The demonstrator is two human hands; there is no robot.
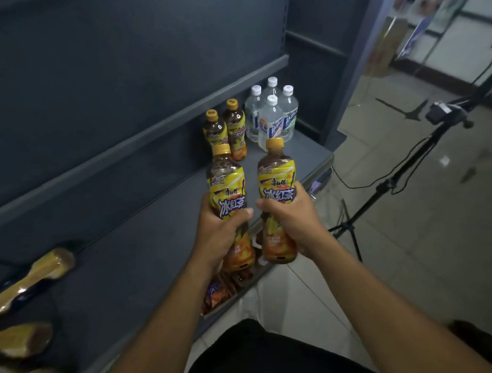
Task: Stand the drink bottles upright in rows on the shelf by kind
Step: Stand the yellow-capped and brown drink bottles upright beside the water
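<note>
Shelf (129, 246) lies open left of standing tea bottles (235, 128) (water bottles (271, 121) rightward).

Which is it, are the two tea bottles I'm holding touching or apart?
Apart. The head view shows grey shelf between the left tea bottle and the right tea bottle.

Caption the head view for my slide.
Left hand and right hand each grip an iced tea bottle at the shelf near two standing teas and four waters.
</note>
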